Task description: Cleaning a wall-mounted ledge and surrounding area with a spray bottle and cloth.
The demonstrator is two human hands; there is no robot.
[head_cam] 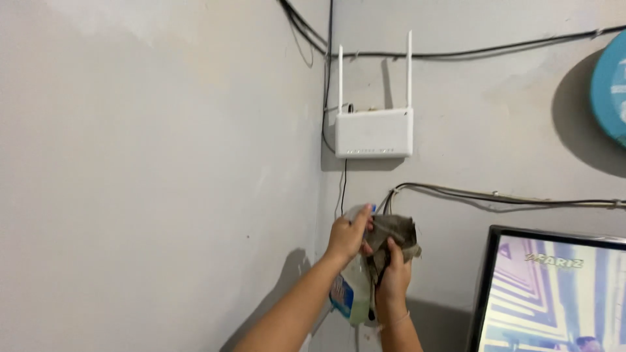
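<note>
My left hand (347,233) grips the top of a clear spray bottle (350,294) with a blue label, held up in front of the wall corner. My right hand (393,277) clutches a crumpled grey cloth (395,231) right beside the bottle's nozzle, the two hands almost touching. Above them a white router (374,132) with two upright antennas hangs on the wall.
Black cables (495,47) run along the wall above the router, and another bundle (508,197) runs to the right below it. A switched-on screen (554,293) fills the lower right. A round blue object (611,88) hangs at the right edge.
</note>
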